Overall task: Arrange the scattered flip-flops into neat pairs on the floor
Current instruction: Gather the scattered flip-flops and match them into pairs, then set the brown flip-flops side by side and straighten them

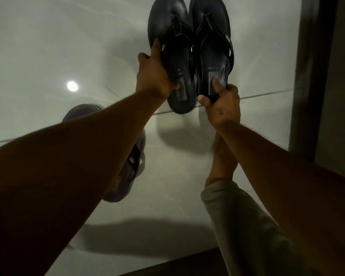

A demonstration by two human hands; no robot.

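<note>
Two black flip-flops lie side by side at the top of the head view, toes pointing away from me. My left hand [154,73] grips the left black flip-flop [170,22] along its left edge near the heel. My right hand [222,105] holds the heel of the right black flip-flop [211,36], thumb pressed on its insole. The two soles touch along their inner edges. A purple-grey sandal [127,168] with a dark strap lies on the floor under my left forearm, partly hidden.
Glossy pale floor tiles [48,46] reflect a round ceiling light [72,86]. A dark door frame or wall edge [307,76] runs down the right side. My bare foot [223,158] and light trouser leg [237,216] stand below the right hand.
</note>
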